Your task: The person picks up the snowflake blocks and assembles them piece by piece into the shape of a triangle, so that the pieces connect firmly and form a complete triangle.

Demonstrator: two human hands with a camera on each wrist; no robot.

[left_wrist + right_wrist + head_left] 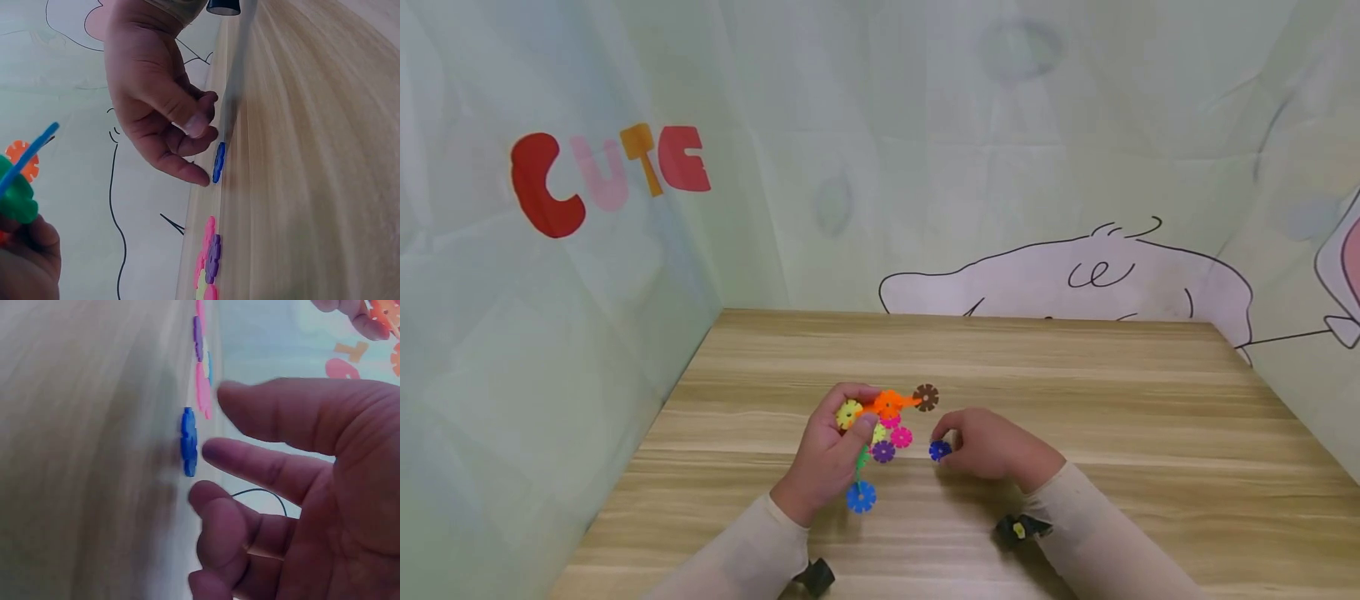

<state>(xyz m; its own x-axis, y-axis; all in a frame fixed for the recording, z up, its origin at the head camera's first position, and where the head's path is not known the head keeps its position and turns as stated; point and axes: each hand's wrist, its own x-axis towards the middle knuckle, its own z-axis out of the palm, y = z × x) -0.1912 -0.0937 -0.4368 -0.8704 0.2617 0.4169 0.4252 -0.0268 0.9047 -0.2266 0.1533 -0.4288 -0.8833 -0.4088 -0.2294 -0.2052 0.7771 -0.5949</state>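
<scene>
Left hand (822,462): grip closed, thumb and fingers pinching a joined set of notched plastic discs, raised above the surface (1075,371). Set comprises a yellow disc (848,408) next to the thumb; orange discs (891,403) just beyond the fingertips; a brown disc (931,404) at the far right end; a green disc (20,203) below the hand; a light blue disc (861,503) hanging lowest. Right hand (988,446): grip released, thumb and fingers loosely bent and parted, holding nothing, just beside a dark blue disc (939,457); both wrist views show that disc on the surface, near the fingertips. Loose group, also on the surface, between the two hands and partly hidden by the left: pink discs (901,430), a purple disc (883,458), a pale yellow disc (879,431); whether these touch one another cannot be told. Surface: light wood grain with streaks. Sleeves (737,546): pale, two, a small black device (817,577) beneath the left one. Backdrop (880,125): pale green, creased, with a black-outlined cartoon figure (1037,283). Lettering (529,179), at left: "CUTE", in red, pink and orange.
</scene>
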